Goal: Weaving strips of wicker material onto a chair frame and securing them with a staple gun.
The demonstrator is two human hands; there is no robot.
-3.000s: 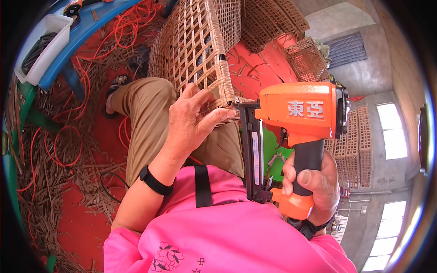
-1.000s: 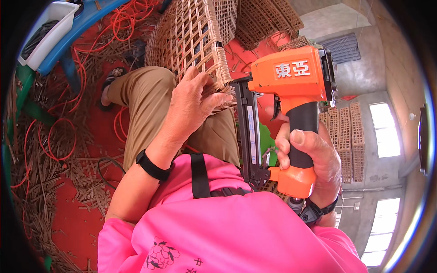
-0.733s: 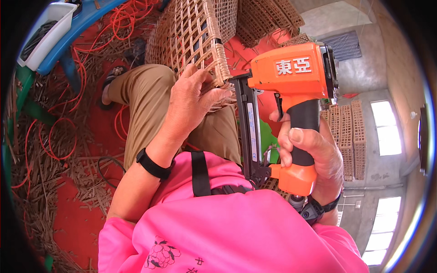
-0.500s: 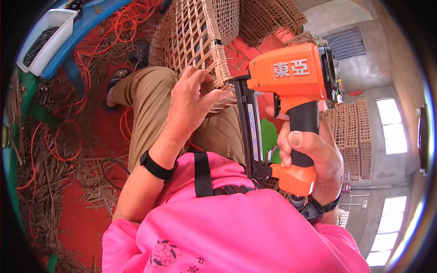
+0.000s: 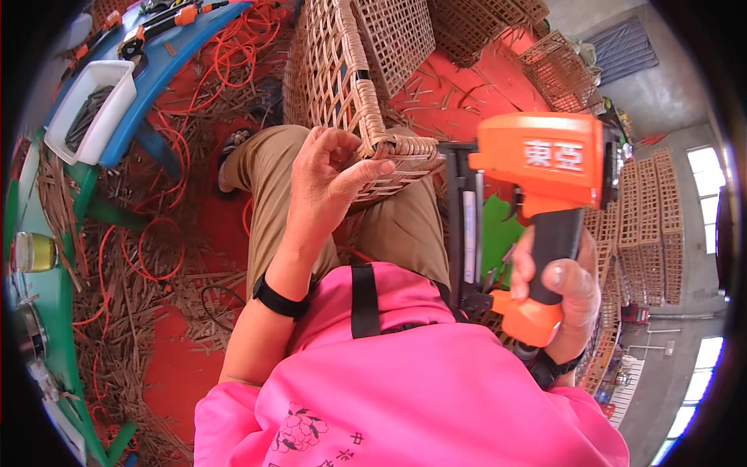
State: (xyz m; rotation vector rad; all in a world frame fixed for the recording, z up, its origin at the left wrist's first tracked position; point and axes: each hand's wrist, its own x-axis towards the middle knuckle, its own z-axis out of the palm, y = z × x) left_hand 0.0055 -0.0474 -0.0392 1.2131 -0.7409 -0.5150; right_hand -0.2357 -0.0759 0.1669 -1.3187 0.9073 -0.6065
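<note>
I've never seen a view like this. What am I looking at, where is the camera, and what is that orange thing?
The camera sits on a person's head and looks down through a wide lens, so straight edges bend. The pink shirt is the wearer's own. The right hand grips an orange nail gun by its black handle. The left hand rests on the rim of a woven rattan basket on the lap. On the red floor lie rattan scraps and an orange hose. A white tray sits on a blue bench.

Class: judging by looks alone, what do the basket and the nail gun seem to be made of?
Basket: woven cane or rattan, tan and matt, with visible strands and open lattice. Nail gun: body probably moulded plastic or painted metal, smooth glossy orange; grip looks like black rubber; its long black magazine seems metal.
</note>
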